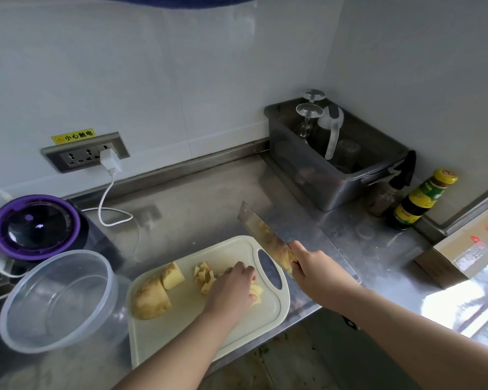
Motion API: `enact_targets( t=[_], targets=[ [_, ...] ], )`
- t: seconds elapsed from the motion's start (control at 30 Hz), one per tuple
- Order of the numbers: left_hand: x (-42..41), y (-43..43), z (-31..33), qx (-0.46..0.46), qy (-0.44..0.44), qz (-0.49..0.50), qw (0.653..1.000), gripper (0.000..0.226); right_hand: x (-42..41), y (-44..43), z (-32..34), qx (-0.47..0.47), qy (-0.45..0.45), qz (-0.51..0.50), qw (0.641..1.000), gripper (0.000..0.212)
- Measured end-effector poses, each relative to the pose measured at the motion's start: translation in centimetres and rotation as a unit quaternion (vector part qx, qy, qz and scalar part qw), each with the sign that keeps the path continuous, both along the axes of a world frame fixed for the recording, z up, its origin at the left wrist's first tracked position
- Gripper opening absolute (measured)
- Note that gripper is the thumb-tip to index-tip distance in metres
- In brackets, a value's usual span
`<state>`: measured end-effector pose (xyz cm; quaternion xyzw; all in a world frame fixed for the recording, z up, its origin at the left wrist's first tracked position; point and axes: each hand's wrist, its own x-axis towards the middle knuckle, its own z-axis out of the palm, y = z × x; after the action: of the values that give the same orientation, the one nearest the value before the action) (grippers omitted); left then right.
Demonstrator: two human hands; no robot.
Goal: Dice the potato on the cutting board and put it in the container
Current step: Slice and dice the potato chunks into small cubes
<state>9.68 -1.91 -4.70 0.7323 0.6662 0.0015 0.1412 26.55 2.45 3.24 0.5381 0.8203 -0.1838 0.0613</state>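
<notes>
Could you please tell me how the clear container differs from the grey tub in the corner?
The clear container is round with nothing visible inside; the grey tub is rectangular and holds upturned glasses. The clear container sits left of the cutting board; the grey tub stands in the back corner. Both are lidless.

The left hand (231, 287) lies with bent fingers over pale yellow diced potato pieces (203, 275) on the cream plastic cutting board (181, 342). The right hand (314, 267) grips a steel cleaver (255, 225), tilted above the board's handle end. A clear round plastic container (57, 301) stands just left.
</notes>
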Motion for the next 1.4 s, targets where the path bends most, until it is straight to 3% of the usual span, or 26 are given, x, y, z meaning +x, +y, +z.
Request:
enact_targets(
  t=[0.17,0.27,0.37,0.47,0.57,0.7,0.83,0.97,1.03,1.23,1.4],
  targets=[
    [0.1,-0.1,0.0,-0.027,0.068,-0.064,0.995,0.036,-0.1,-0.3,0.0,-0.006,-0.001,0.005,1.0,0.029],
    [-0.2,-0.9,0.2,-0.054,0.014,-0.051,0.997,0.033,-0.2,-0.5,-0.2,-0.011,0.006,0.01,1.0,0.027],
    [-1.9,-2.6,0.5,-0.069,-0.109,0.054,0.99,0.03,-0.7,-0.9,-0.5,-0.023,0.019,0.015,0.999,0.022],
    [-4.7,-5.2,0.0,-0.088,-0.214,0.174,0.957,0.027,-0.9,-1.8,-1.1,-0.025,0.041,0.028,0.998,0.009],
    [-7.1,-8.0,-1.0,-0.082,-0.268,0.281,0.918,0.024,-0.9,-3.6,-2.0,-0.029,0.031,0.083,0.996,0.033],
    [-8.6,-10.3,-1.7,-0.068,-0.326,0.392,0.858,0.016,-1.8,-5.6,-3.1,-0.061,0.003,0.138,0.989,0.027],
    [-8.9,-11.6,-1.3,-0.064,-0.261,0.373,0.888,0.02,-3.6,-7.0,-3.8,-0.087,-0.035,0.168,0.981,0.028],
    [-8.9,-11.9,-1.6,-0.089,-0.223,0.335,0.911,0.056,-4.6,-7.8,-4.9,-0.09,-0.041,0.166,0.981,0.031],
    [-8.6,-11.7,-1.9,-0.087,-0.205,0.331,0.917,0.063,-5.1,-8.1,-5.5,-0.093,-0.044,0.16,0.982,0.032],
    [-7.4,-10.4,-2.3,-0.031,-0.204,0.37,0.906,0.045,-6.0,-9.1,-5.9,-0.103,-0.023,0.153,0.983,0.032],
    [-6.5,-9.9,-2.7,-0.028,-0.176,0.344,0.922,0.056,-6.2,-8.8,-5.7,-0.106,-0.036,0.137,0.984,0.036]
  ],
)
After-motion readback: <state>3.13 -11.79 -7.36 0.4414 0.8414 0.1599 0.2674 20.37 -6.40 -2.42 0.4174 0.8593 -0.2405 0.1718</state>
